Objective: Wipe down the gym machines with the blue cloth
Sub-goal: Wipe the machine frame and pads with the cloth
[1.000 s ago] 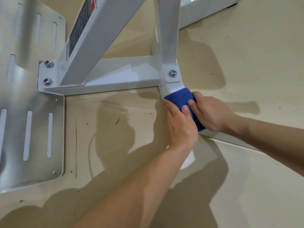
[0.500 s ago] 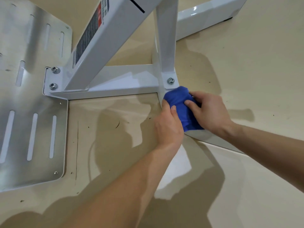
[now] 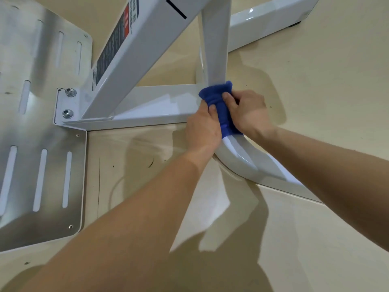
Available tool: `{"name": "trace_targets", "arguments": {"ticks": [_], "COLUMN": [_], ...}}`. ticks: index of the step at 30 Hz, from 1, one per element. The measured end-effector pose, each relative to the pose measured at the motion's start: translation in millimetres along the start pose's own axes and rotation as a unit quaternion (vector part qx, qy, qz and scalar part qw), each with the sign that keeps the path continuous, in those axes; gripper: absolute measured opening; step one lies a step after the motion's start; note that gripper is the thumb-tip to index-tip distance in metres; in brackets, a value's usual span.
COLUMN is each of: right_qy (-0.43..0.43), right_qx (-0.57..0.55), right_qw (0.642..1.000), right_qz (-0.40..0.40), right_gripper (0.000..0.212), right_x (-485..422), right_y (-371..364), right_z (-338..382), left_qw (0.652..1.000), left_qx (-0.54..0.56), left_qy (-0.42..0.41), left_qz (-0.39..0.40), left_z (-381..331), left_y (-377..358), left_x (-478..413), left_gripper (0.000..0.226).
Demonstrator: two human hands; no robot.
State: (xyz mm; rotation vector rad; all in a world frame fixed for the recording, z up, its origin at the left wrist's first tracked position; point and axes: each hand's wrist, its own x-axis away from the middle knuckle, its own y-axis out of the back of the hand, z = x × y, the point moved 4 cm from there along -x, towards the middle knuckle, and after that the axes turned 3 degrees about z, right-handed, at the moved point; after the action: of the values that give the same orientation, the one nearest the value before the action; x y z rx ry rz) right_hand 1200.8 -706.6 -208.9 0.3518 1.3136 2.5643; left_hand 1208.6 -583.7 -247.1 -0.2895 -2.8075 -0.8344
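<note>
Grip: left hand [image 3: 203, 128], right hand [image 3: 249, 112] round blue cloth [image 3: 219, 95] on frame [image 3: 242, 157]; beige floor [image 3: 315, 81].

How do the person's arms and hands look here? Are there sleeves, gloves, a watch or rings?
The left hand and right hand are bare: no gloves, and no ring shows. The left forearm and right forearm are uncovered to the frame edge, with no sleeve, watch or bracelet in view.

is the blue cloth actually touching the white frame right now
Touching. The head view shows the blue cloth wrapped over the white frame with no gap visible, gripped there by the left hand and right hand.
</note>
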Motion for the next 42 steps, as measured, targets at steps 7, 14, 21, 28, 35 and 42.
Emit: {"name": "trace_targets", "arguments": {"ticks": [7,14,21,28,35,42], "right_qy": [0.013,-0.07,-0.056,-0.002,0.046,0.163], "right_qx": [0.047,-0.034,-0.027,0.052,-0.079,-0.163], "right_qw": [0.999,0.997,0.998,0.998,0.993,0.948], "right_qz": [0.01,-0.007,0.015,0.025,-0.069,-0.221], "right_gripper": [0.029,0.037,0.032,0.026,0.01,0.021], "right_x": [52.4,3.3,0.5,43.9,30.1,3.9], "right_y": [-1.6,-0.4,2.4,15.8,58.2,86.5], "right_z": [-22.8,4.8,-3.8,-20.7,40.7,101.0], "left_qw": [0.995,0.996,0.999,0.996,0.981,0.909], "left_qx": [-0.087,0.036,-0.004,-0.078,0.103,0.339], "left_qy": [0.002,0.078,0.04,-0.034,0.005,-0.018], "left_qz": [0.037,-0.003,-0.002,0.005,-0.166,-0.243], "left_z": [18.0,-17.0,-7.0,2.1,-30.9,-88.7], "left_y": [-7.6,6.3,9.8,28.4,52.4,71.1], "left_x": [50.0,-18.5,-16.8,27.1,28.9,18.0], "left_gripper": [0.032,0.031,0.028,0.02,0.018,0.023]}}
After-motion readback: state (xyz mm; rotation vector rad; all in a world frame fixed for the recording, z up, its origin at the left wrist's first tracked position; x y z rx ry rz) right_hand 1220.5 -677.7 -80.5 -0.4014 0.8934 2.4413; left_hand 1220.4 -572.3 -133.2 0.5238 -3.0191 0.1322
